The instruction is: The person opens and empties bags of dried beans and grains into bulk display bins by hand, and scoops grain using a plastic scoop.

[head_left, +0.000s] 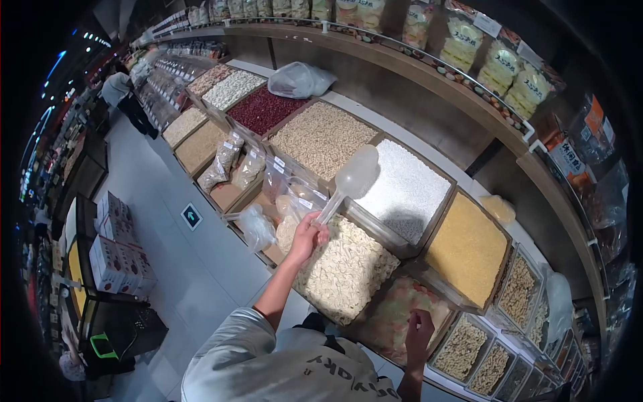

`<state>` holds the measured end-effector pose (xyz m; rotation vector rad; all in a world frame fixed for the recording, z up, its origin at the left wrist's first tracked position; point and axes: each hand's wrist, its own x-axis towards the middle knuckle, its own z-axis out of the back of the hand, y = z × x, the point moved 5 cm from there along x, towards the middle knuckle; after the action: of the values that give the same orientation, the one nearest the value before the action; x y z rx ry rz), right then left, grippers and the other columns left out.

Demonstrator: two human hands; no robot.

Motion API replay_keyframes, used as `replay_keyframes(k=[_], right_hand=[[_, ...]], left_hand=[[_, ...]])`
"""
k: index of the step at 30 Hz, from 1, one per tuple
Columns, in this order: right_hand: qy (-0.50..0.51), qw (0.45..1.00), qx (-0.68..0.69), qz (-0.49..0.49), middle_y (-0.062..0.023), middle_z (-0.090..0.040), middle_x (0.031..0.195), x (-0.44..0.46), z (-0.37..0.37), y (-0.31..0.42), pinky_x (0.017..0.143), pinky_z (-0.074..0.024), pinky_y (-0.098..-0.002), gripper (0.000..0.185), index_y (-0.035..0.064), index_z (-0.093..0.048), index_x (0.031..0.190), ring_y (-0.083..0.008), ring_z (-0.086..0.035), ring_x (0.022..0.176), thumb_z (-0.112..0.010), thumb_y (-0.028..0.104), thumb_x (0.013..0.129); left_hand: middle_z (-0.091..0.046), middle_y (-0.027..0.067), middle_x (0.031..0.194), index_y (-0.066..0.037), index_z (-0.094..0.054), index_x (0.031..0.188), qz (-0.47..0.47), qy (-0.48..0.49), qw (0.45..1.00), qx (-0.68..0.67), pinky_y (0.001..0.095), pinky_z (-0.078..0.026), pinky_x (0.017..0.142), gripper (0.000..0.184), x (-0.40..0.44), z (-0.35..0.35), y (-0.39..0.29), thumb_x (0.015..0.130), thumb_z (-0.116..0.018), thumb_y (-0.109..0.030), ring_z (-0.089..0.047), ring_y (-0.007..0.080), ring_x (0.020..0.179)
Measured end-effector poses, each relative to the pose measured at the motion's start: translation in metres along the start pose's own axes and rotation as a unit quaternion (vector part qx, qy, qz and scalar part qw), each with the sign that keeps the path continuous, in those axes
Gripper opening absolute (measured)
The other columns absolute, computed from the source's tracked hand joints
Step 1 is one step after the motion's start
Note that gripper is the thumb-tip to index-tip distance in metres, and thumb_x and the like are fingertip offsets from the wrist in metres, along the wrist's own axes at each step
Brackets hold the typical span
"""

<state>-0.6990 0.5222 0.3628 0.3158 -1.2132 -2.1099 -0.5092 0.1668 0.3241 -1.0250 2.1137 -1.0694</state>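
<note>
My left hand (308,236) is closed around the handle of a translucent plastic scoop (357,173). The scoop's bowl points up and away, above the edge between a bin of tan beans (323,137) and a bin of small white grains (408,184). No contents can be made out in the bowl. Just below this hand is a bin of pale cream flakes (348,271). Over a bin with a pinkish-green bottom (402,305), my right hand (418,328) hangs with its fingers curled in and nothing visible in them.
Yellow grain (469,248) and dark red beans (263,110) fill other bins. Bagged goods (224,161) and a knotted plastic bag (256,228) lie along the aisle side. A shelf (402,57) overhangs the back. Stacked boxes (117,261) stand across the aisle; a person (124,97) is farther off.
</note>
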Motion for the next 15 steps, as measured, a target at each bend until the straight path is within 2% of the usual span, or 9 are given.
replay_keyframes(k=[1,2,4,7,9,12,14,15], right_hand=[[0.011,1.000,0.000,0.000,-0.0110,-0.061,0.084,0.003,-0.016,0.005,0.059,-0.0461,-0.0294,0.007,0.0003,-0.062,0.093,-0.0189,-0.059,0.067,-0.057,0.003,0.089],[0.026,0.999,-0.009,0.021,-0.0112,-0.061,0.083,0.005,-0.031,0.013,0.060,-0.0461,-0.0297,0.007,0.0002,-0.062,0.093,-0.0191,-0.058,0.068,-0.057,0.004,0.089],[0.050,0.998,-0.015,0.044,-0.0114,-0.061,0.082,0.009,-0.060,0.031,0.060,-0.0461,-0.0299,0.007,0.0000,-0.061,0.092,-0.0193,-0.058,0.068,-0.057,0.004,0.089],[0.073,0.997,-0.029,0.023,-0.0118,-0.060,0.081,0.018,-0.093,0.052,0.062,-0.0464,-0.0308,0.007,-0.0001,-0.061,0.092,-0.0202,-0.058,0.068,-0.058,0.005,0.088],[0.086,0.994,-0.042,0.060,-0.0100,-0.061,0.078,0.023,-0.111,0.063,0.062,-0.0467,-0.0284,0.006,0.0008,-0.063,0.091,-0.0172,-0.058,0.067,-0.058,0.003,0.087],[0.100,0.991,-0.040,0.079,-0.0111,-0.061,0.079,0.033,-0.131,0.072,0.062,-0.0472,-0.0293,0.007,0.0006,-0.063,0.092,-0.0188,-0.059,0.067,-0.059,0.003,0.086],[0.102,0.989,-0.047,0.096,-0.0119,-0.062,0.079,0.039,-0.139,0.074,0.062,-0.0478,-0.0303,0.007,0.0004,-0.063,0.092,-0.0205,-0.060,0.066,-0.059,0.003,0.086],[0.103,0.988,-0.050,0.105,-0.0120,-0.062,0.079,0.042,-0.142,0.077,0.062,-0.0480,-0.0306,0.008,0.0002,-0.063,0.092,-0.0210,-0.060,0.066,-0.059,0.003,0.086]], left_hand=[[-0.055,0.0059,0.081,-0.001,-0.043,0.128,-0.042,-0.019,0.999,0.009,0.0247,-0.044,0.061,0.034,0.001,0.027,-0.009,0.094,-0.039,-0.004,-0.051,0.0128,0.065],[-0.055,0.0061,0.080,-0.001,-0.044,0.127,-0.044,-0.085,0.995,0.032,0.0250,-0.044,0.061,0.034,-0.002,0.058,-0.015,0.093,-0.038,-0.003,-0.050,0.0125,0.064],[-0.055,0.0057,0.081,-0.002,-0.045,0.126,-0.046,-0.133,0.990,0.034,0.0249,-0.044,0.061,0.034,-0.008,0.122,-0.028,0.093,-0.038,-0.004,-0.050,0.0118,0.065],[-0.052,0.0017,0.074,-0.005,-0.051,0.116,-0.048,-0.256,0.964,0.058,0.0233,-0.042,0.058,0.028,-0.025,0.201,-0.055,0.092,-0.037,-0.006,-0.048,0.0096,0.060],[-0.051,-0.0005,0.070,-0.008,-0.054,0.105,-0.053,-0.322,0.940,0.101,0.0227,-0.039,0.052,0.024,-0.033,0.246,-0.076,0.090,-0.036,-0.005,-0.046,0.0074,0.056],[-0.049,-0.0019,0.065,-0.008,-0.056,0.100,-0.038,-0.395,0.888,0.232,0.0225,-0.036,0.046,0.025,-0.033,0.322,-0.089,0.089,-0.034,-0.002,-0.044,0.0063,0.053],[-0.048,-0.0013,0.064,-0.008,-0.057,0.099,-0.046,-0.413,0.883,0.218,0.0237,-0.035,0.043,0.026,-0.027,0.355,-0.094,0.088,-0.034,-0.003,-0.043,0.0071,0.051],[-0.047,-0.0011,0.062,-0.008,-0.058,0.099,-0.017,-0.410,0.883,0.229,0.0242,-0.034,0.042,0.027,-0.023,0.368,-0.095,0.088,-0.034,-0.003,-0.043,0.0076,0.049]])
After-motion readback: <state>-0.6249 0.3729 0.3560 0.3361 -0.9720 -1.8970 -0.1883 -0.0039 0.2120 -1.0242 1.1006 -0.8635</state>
